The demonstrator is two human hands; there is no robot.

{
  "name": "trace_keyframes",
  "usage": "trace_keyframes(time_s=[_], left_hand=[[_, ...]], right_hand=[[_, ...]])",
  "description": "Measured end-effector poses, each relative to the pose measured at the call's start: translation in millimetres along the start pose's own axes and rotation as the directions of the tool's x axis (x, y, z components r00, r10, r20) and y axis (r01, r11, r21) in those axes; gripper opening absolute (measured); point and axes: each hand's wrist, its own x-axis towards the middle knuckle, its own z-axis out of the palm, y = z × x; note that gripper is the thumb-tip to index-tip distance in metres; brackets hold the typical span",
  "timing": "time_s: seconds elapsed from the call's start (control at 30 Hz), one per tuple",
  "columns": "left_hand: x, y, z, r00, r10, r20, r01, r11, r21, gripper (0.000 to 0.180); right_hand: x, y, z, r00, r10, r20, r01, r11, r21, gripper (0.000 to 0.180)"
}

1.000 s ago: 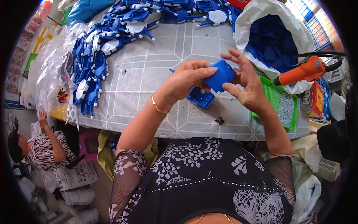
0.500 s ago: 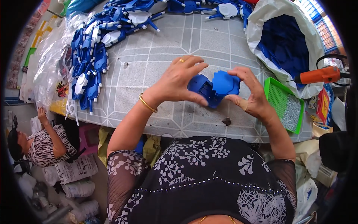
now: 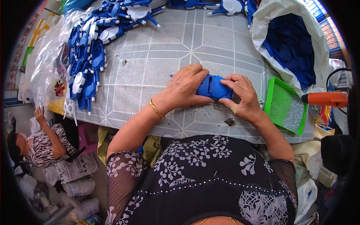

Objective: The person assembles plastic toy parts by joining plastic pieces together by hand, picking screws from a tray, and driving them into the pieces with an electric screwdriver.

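Observation:
A blue plastic housing point(image 3: 205, 89) is held low over the table's front half, between my two hands. My left hand point(image 3: 186, 85) grips its left side, fingers over the top and thumb along the near edge. My right hand point(image 3: 243, 98) pinches the right end, where a blue plastic cover point(image 3: 220, 89) lies against the housing. A dark slot shows between the two pieces. Whether the cover is fully seated, I cannot tell. A thin blue tip pokes out left of my left hand.
Blue-and-white plastic assemblies point(image 3: 88, 60) are heaped along the left and far edges. A white sack point(image 3: 258, 35) of blue parts stands right, beside a green tray point(image 3: 270, 107) with small metal pieces and an orange power screwdriver point(image 3: 328, 99). White scissors point(image 3: 70, 108) lie left, near another person point(image 3: 45, 144).
My right hand has brought the cover down and left onto the housing. Both hands have closed in around the joined pieces. The orange screwdriver has swung slightly lower.

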Motion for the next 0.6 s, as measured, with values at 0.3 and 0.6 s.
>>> trace_keyframes(time_s=[0.3,0.6], left_hand=[[-0.2,4.3,0.8,0.998,-0.060,0.035,0.061,0.997,-0.046,0.070],[10.5,10.9,7.5,0.999,0.036,-0.004,-0.036,0.998,-0.057,0.077]], right_hand=[[7.9,8.6,-5.8,0.995,-0.093,0.028,0.092,0.995,0.026,0.061],[13.7,14.6,-14.6,0.988,-0.101,0.120,0.100,0.995,0.012,0.063]])
